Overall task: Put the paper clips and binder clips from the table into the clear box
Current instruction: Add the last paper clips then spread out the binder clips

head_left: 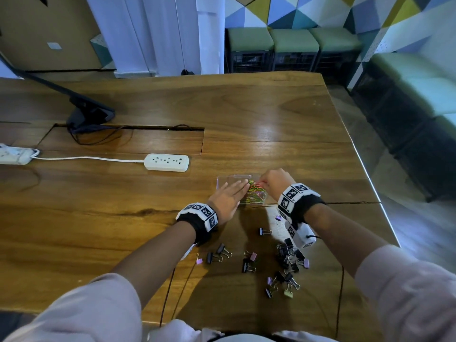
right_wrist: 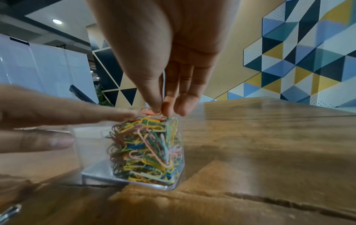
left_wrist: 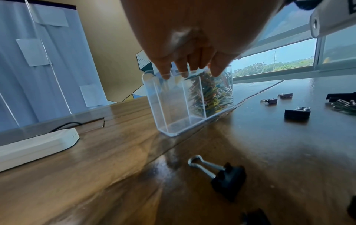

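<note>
A clear two-compartment box (head_left: 223,183) (left_wrist: 169,106) (right_wrist: 92,152) stands on the wooden table. Its right compartment is heaped with coloured paper clips (head_left: 255,193) (left_wrist: 212,94) (right_wrist: 146,149); the left compartment looks empty. My left hand (head_left: 229,196) (left_wrist: 190,71) (right_wrist: 48,115) lies over the box's left side, its straight fingers resting on the rim. My right hand (head_left: 276,183) (right_wrist: 159,109) hovers over the heap, thumb and fingers pinching an orange paper clip (right_wrist: 148,110). Several black, purple and pale binder clips (head_left: 290,257) (left_wrist: 227,178) lie scattered on the table nearer to me.
A white power strip (head_left: 166,162) lies left of and behind the box, and another (head_left: 14,156) sits at the far left edge. A monitor stand (head_left: 91,114) and cable slot are at the back left. The table's right edge (head_left: 370,178) runs close by.
</note>
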### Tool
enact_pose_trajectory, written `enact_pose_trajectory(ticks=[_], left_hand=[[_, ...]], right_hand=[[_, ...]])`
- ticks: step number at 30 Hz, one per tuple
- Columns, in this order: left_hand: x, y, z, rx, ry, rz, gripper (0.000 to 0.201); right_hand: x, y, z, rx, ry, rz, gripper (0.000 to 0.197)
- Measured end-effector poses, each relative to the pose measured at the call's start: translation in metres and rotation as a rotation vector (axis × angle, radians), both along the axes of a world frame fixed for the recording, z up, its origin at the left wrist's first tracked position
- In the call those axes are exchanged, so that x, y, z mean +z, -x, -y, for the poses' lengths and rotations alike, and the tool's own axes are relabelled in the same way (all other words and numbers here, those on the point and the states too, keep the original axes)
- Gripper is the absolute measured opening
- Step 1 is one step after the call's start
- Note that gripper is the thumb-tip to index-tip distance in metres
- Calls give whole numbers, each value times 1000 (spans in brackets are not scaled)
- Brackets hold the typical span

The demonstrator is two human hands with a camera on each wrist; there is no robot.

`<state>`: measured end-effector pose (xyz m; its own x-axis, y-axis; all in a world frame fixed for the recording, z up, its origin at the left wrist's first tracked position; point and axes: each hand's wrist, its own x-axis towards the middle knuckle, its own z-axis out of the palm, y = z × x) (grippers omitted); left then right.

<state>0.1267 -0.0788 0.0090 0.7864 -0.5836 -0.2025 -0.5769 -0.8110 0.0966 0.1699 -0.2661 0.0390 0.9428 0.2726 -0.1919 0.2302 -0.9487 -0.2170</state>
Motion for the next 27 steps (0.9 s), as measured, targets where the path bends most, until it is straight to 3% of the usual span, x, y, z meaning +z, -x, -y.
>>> enact_pose_trajectory(ticks=[6,9,11,14,17,22,27], left_hand=[[1,14,2,-42,201,92,66],[2,24,8,-27,372,104,43],[-3,35,10,-130,406,101,26],[-18,56,15,-278,329,2,16],[-22,72,28,-248,177,-142,26],[-22,85,46,-205,0,-210,41],[-29,87,48,-118,-8,-241,38]], right_hand=[[-4,17,3,-5,-119,48,28],[-3,37,13,5,-217,103,37],[-6,48,21,-3,-226,94,35],[-16,63,32,-7,-155,-53,29],[-23,82,42,16,-72,-130,23],[-25,104,54,9,-53,-214,21],[-36,118,62,-17,-28,-254,29]])
